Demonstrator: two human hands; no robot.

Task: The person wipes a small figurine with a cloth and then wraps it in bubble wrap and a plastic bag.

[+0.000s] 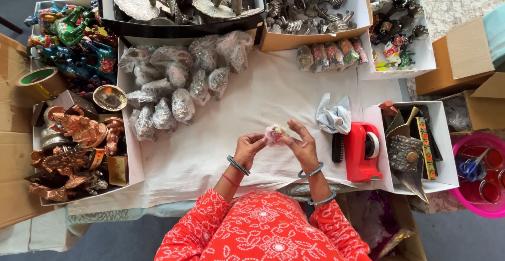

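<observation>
Pinching a small wrapped trinket [275, 134] between left hand [247, 148] and right hand [303, 146], we kept it above the white cloth [221, 145].

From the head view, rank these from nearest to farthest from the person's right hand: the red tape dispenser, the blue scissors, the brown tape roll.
From the right hand:
1. Red tape dispenser, just to its right on the white cloth.
2. Blue scissors, far right, in the pink tub.
3. Brown tape roll, far left, across the table.

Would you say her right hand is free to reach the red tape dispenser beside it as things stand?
Probably not at once: the right hand and left hand together hold a small wrapped item. The red tape dispenser sits close on its right, with only bare white cloth between.
</observation>
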